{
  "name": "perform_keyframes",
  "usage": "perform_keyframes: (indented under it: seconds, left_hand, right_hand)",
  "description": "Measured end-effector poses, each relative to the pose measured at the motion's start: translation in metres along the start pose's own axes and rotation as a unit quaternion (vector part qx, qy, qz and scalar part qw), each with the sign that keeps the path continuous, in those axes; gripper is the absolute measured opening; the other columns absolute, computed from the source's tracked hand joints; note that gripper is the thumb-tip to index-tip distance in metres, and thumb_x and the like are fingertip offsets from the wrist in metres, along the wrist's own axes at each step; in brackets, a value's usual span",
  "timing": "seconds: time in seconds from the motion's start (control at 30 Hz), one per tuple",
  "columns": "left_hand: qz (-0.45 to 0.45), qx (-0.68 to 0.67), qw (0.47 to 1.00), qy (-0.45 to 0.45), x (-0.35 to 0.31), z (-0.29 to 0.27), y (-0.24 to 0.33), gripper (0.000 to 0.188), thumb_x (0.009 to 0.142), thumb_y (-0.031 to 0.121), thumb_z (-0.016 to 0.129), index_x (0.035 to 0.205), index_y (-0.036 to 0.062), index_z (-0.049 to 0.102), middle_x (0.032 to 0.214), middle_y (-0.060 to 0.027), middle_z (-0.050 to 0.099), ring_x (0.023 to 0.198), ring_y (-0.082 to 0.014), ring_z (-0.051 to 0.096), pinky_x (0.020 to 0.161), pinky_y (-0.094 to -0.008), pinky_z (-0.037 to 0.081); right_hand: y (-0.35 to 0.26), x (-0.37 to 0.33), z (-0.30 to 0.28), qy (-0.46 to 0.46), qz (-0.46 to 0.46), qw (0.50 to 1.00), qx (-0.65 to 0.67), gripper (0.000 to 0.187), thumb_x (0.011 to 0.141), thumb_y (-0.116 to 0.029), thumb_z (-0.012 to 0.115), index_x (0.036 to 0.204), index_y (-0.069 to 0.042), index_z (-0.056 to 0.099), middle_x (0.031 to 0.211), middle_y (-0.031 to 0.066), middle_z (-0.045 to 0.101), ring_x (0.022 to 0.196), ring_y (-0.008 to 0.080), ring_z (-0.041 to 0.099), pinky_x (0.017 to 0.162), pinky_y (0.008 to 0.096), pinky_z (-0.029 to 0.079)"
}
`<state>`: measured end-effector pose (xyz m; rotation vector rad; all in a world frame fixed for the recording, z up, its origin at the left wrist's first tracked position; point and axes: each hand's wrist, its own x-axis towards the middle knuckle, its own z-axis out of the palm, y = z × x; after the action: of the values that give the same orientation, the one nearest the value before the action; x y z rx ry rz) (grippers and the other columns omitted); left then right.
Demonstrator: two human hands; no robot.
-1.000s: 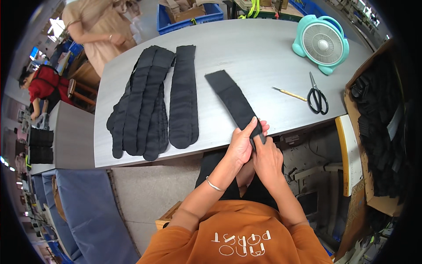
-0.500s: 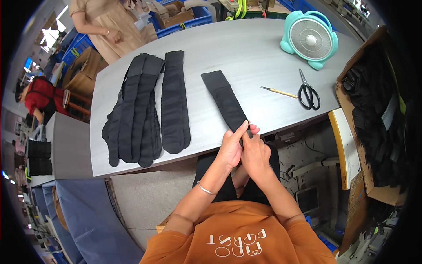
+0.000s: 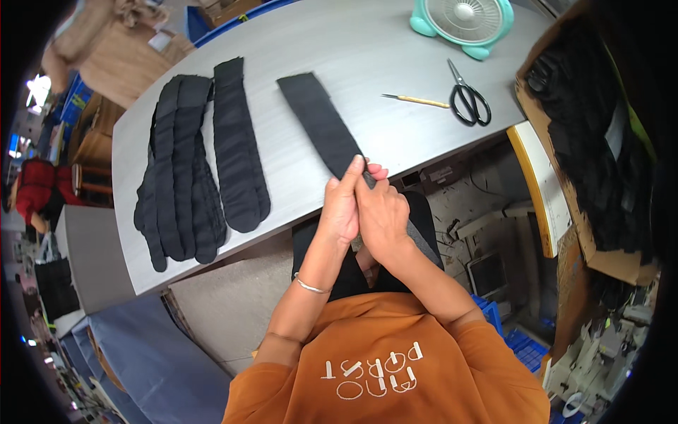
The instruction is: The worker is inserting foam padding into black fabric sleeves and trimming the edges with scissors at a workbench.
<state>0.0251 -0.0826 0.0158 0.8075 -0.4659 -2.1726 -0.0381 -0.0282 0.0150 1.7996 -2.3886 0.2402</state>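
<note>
A black fabric strip (image 3: 316, 116) lies slanting over the table's near edge, its far end flat on the surface. Its near end is gripped between my left hand (image 3: 342, 207) and my right hand (image 3: 383, 218). My left thumb presses on top of the strip, and the right fingers curl around its end. The two hands touch each other, so the part of the strip inside them is hidden. To the left lie a rounded-end black strip (image 3: 240, 155) and a fanned pile of similar black strips (image 3: 180, 169).
Black-handled scissors (image 3: 466, 104) and a pointed tool with a wooden handle (image 3: 422, 102) lie right on the grey table (image 3: 367, 42). A turquoise fan (image 3: 462, 25) stands at the back. A cardboard box (image 3: 613, 265) of black pieces is at right. Another person (image 3: 116, 56) stands far left.
The whole view has shifted, so the table items appear higher and further left. Both hands keep their hold on the strip. The person beyond the table has changed posture.
</note>
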Motion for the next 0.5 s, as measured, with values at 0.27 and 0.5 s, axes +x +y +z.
perform_keyframes:
  seconds: [0.27, 0.5]
  left_hand:
    - [0.026, -0.050, 0.998, 0.018, 0.015, -0.005, 0.007, 0.038, 0.098, 0.031, 0.063, 0.111, -0.0044, 0.060, 0.107, -0.0145, 0.066, 0.104, -0.0247, 0.064, 0.096, -0.0403, 0.053]
    - [0.053, -0.042, 0.997, 0.046, 0.015, -0.008, 0.003, 0.037, 0.100, 0.030, 0.061, 0.115, -0.0030, 0.057, 0.112, -0.0137, 0.064, 0.107, -0.0252, 0.064, 0.097, -0.0415, 0.053]
  right_hand:
    - [0.021, -0.019, -0.037, 0.005, -0.052, 0.998, -0.039, 0.042, 0.086, -0.018, 0.062, 0.126, -0.028, 0.058, 0.094, 0.0059, 0.052, 0.077, 0.0178, 0.054, 0.063, 0.0301, 0.041]
    - [0.018, -0.028, -0.026, 0.017, -0.020, 1.000, 0.007, 0.058, 0.082, -0.012, 0.062, 0.137, -0.028, 0.053, 0.089, 0.0071, 0.049, 0.072, 0.0200, 0.055, 0.059, 0.0330, 0.043]
